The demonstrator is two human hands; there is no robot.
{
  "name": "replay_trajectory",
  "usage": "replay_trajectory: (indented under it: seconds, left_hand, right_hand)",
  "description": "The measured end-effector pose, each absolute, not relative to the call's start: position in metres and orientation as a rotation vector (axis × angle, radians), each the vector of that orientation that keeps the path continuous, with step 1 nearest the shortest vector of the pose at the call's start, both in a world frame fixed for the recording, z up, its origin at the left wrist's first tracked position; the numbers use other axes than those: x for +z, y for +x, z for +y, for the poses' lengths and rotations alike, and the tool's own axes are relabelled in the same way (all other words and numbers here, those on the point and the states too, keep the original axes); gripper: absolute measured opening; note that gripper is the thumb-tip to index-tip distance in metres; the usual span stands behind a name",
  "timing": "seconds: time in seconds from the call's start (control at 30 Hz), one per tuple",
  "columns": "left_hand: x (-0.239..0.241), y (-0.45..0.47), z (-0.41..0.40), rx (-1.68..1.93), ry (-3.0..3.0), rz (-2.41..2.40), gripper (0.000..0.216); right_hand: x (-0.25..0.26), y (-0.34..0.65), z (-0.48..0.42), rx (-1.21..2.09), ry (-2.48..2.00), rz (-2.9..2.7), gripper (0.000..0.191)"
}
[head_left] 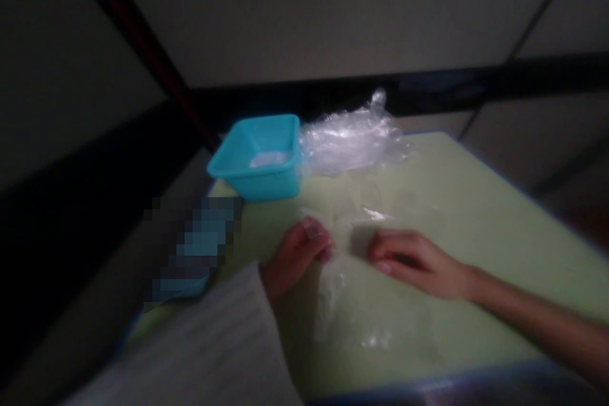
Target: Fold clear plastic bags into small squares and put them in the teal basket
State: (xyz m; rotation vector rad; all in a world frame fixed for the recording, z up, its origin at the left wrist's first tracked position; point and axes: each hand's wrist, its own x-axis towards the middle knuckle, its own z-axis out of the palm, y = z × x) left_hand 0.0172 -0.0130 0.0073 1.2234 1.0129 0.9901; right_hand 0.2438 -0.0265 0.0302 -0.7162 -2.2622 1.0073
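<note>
A clear plastic bag lies flat on the pale yellow-green tabletop, its edges hard to make out in the dim light. My left hand, coming out of a light knitted sleeve, is closed with a fold of that plastic pinched between thumb and fingers. To its right, my right hand rests low over the bag with the fingers curled and the thumb beneath them. Whatever my right fingertips hold, if anything, is hidden. The two hands are a short gap apart.
A turquoise plastic basket with something whitish inside stands at the back left. Beside it is a crumpled heap of clear plastic bags. A pixelated dark and bluish object lies at the table's left edge. Behind the table is a wall.
</note>
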Motion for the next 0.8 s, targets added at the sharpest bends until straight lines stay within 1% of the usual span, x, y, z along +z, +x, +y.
replay_trajectory:
  seconds: [0.1, 0.17, 0.2, 0.33, 0.4, 0.47, 0.53, 0.7, 0.8]
  left_hand:
    - [0.012, 0.021, -0.016, 0.971, 1.213, 0.924, 0.019]
    - [0.016, 0.023, -0.019, 0.95, 1.257, 0.867, 0.02]
    - [0.019, 0.023, -0.02, 0.929, 1.292, 0.836, 0.021]
    - [0.029, 0.025, -0.027, 0.801, 1.401, 0.652, 0.028]
    - [0.031, 0.025, -0.03, 0.733, 1.435, 0.573, 0.031]
    - [0.029, 0.026, -0.032, 0.703, 1.472, 0.552, 0.032]
    - [0.026, 0.027, -0.033, 0.728, 1.496, 0.59, 0.031]
    - [0.022, 0.027, -0.029, 0.959, 1.555, 0.785, 0.018]
    - [0.02, 0.025, -0.025, 1.08, 1.506, 0.891, 0.011]
  right_hand:
    - [0.03, 0.237, -0.032, 1.274, -0.819, -2.058, 0.024]
    - [0.028, 0.235, -0.033, 1.408, -0.802, -1.927, 0.021]
    - [0.027, 0.235, -0.033, 1.46, -0.777, -1.869, 0.023]
    - [0.023, 0.235, -0.031, 1.567, -0.739, -1.771, 0.058]
    - [0.021, 0.235, -0.031, 1.577, -0.783, -1.771, 0.068]
    - [0.019, 0.234, -0.03, 1.552, -0.835, -1.765, 0.069]
    - [0.017, 0.233, -0.027, 1.5, -0.877, -1.756, 0.066]
    - [0.023, 0.235, -0.017, 1.458, -0.941, -1.754, 0.06]
    - [0.038, 0.246, -0.018, 1.516, -0.847, -1.76, 0.059]
